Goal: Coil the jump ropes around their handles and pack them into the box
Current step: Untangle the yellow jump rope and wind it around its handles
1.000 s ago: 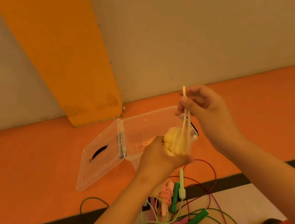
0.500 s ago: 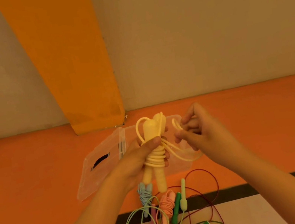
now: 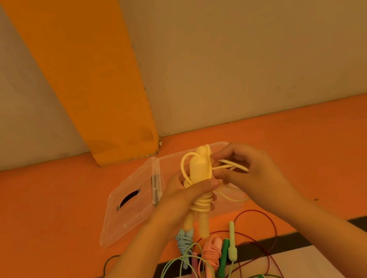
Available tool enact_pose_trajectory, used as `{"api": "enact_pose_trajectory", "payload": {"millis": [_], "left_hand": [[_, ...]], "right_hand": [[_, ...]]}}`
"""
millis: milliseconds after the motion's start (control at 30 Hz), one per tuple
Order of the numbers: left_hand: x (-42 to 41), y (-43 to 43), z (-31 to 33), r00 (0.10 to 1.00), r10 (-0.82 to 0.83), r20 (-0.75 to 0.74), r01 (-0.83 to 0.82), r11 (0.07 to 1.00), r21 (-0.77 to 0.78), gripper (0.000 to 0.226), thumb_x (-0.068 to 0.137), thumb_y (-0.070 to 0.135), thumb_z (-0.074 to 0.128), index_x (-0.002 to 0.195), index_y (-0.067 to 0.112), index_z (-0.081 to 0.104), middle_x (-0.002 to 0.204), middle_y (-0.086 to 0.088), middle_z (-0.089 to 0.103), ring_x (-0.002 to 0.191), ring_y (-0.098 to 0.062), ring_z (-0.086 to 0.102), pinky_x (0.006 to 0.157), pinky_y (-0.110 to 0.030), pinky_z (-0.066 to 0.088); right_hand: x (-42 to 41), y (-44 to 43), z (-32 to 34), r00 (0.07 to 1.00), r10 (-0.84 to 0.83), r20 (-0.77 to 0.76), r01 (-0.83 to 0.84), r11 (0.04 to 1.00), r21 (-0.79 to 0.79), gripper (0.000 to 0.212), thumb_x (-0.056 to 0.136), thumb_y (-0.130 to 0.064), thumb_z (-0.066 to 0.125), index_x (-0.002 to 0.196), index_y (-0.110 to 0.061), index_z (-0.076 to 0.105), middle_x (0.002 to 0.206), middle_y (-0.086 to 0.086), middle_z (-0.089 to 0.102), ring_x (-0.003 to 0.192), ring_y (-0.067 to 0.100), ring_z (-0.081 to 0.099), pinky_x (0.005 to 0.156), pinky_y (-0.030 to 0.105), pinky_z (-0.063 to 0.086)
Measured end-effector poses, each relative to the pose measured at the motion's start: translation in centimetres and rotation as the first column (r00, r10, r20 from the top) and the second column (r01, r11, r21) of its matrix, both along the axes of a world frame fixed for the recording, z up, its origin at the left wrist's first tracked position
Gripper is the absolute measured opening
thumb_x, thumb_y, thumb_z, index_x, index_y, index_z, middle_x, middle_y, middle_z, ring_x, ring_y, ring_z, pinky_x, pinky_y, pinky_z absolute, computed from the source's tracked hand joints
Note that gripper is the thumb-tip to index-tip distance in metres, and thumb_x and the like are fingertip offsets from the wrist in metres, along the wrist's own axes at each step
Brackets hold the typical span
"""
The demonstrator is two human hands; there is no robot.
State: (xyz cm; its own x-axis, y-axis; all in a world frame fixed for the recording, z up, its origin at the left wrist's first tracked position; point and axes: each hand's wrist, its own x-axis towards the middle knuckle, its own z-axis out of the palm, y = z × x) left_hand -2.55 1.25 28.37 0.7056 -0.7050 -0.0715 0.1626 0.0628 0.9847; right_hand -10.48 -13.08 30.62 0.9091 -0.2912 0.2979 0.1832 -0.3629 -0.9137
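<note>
Clear plastic box point(image 3: 130, 220), lid hinged open, lies on the orange floor, partly hidden behind your hands. Your left hand point(image 3: 185, 199) grips the paired pale-yellow jump-rope handles point(image 3: 198, 170) upright, cord coiled round them. Your right hand point(image 3: 253, 173) pinches a loose yellow cord loop point(image 3: 235, 166); its fingertips are hard to make out

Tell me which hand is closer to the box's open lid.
Left. The left hand, gripping the yellow handles, is right beside the lid; the right hand, pinching loose rope, is on the handles' far side.
</note>
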Motion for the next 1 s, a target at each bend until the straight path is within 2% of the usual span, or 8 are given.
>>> {"api": "enact_pose_trajectory", "payload": {"millis": [133,267,367,533,667,800,900,1000], "left_hand": [[0.1,-0.2,-0.4,0.996,0.068,0.060,-0.070,0.997,0.029,0.043,0.064,0.017,0.075,0.103,0.010,0.062,0.073,-0.005,0.067,0.065,-0.018,0.064,0.059,-0.032,0.054],[0.0,-0.3,-0.6,0.996,0.043,0.073,-0.045,0.999,0.030,0.042,0.068,0.006,0.082,0.103,0.012,0.061,0.073,-0.001,0.067,0.066,-0.017,0.064,0.059,-0.031,0.055],[-0.1,-0.2,-0.5,0.997,0.013,0.082,-0.015,1.000,0.027,0.045,0.066,0.008,0.083,0.104,0.010,0.060,0.072,-0.001,0.067,0.065,-0.016,0.064,0.058,-0.031,0.055],[-0.1,-0.2,-0.4,0.986,0.018,0.165,-0.030,0.997,0.072,0.037,0.074,-0.002,0.076,0.103,0.015,0.061,0.080,-0.004,0.066,0.067,-0.013,0.064,0.059,-0.026,0.055],[-0.1,-0.7,-0.9,0.957,0.034,0.289,-0.078,0.987,0.142,0.051,0.061,0.017,0.085,0.107,0.022,0.064,0.095,0.000,0.069,0.080,-0.008,0.063,0.067,-0.023,0.053],[-0.1,-1.0,-0.7,0.966,0.102,0.238,-0.131,0.985,0.110,0.041,0.071,0.009,0.082,0.104,0.025,0.064,0.092,0.001,0.070,0.079,-0.012,0.065,0.069,-0.026,0.054],[0.0,-1.0,-0.3,0.982,0.115,0.149,-0.127,0.989,0.071,0.032,0.074,0.008,0.079,0.101,0.020,0.066,0.086,-0.002,0.071,0.075,-0.014,0.066,0.066,-0.028,0.055],[0.1,-1.0,-0.2,0.989,0.109,0.101,-0.116,0.991,0.061,0.027,0.075,0.009,0.078,0.098,0.017,0.067,0.081,-0.002,0.071,0.072,-0.015,0.066,0.066,-0.031,0.054]], "right_hand": [[0.4,0.5,-0.2,1.000,0.008,-0.013,-0.005,0.960,0.280,0.015,0.078,-0.002,0.072,0.090,-0.008,0.066,0.083,0.006,0.070,0.073,0.009,0.066,0.064,0.017,0.050],[0.5,0.3,-0.3,0.998,-0.007,-0.061,0.031,0.916,0.401,0.014,0.076,-0.003,0.073,0.088,-0.006,0.067,0.081,0.008,0.070,0.069,0.013,0.067,0.064,0.019,0.053],[0.6,-0.1,-0.5,0.995,0.031,-0.100,0.020,0.882,0.470,0.014,0.075,-0.004,0.074,0.085,-0.009,0.067,0.081,0.007,0.070,0.072,0.015,0.067,0.067,0.022,0.054],[0.5,-0.4,-0.4,0.983,0.050,-0.178,0.046,0.867,0.497,0.023,0.075,0.001,0.072,0.091,-0.012,0.061,0.083,0.009,0.069,0.070,0.016,0.067,0.063,0.026,0.055],[0.6,-0.3,-0.8,0.973,-0.058,-0.226,0.151,0.893,0.425,0.029,0.076,0.004,0.066,0.091,-0.015,0.049,0.084,0.016,0.061,0.062,0.017,0.061,0.061,0.031,0.050],[1.1,-0.2,-1.1,0.979,-0.074,-0.192,0.157,0.872,0.463,0.029,0.079,0.005,0.063,0.089,-0.015,0.044,0.070,0.007,0.056,0.058,0.016,0.055,0.061,0.029,0.049],[1.3,-0.2,-1.0,0.991,-0.030,-0.130,0.101,0.808,0.581,0.030,0.081,0.008,0.059,0.084,-0.016,0.042,0.069,0.008,0.054,0.061,0.018,0.053,0.058,0.023,0.049],[1.4,-0.3,-1.1,0.995,0.041,-0.086,0.030,0.728,0.685,0.030,0.082,0.009,0.057,0.080,-0.017,0.042,0.072,0.009,0.052,0.063,0.016,0.052,0.060,0.026,0.045]]}}
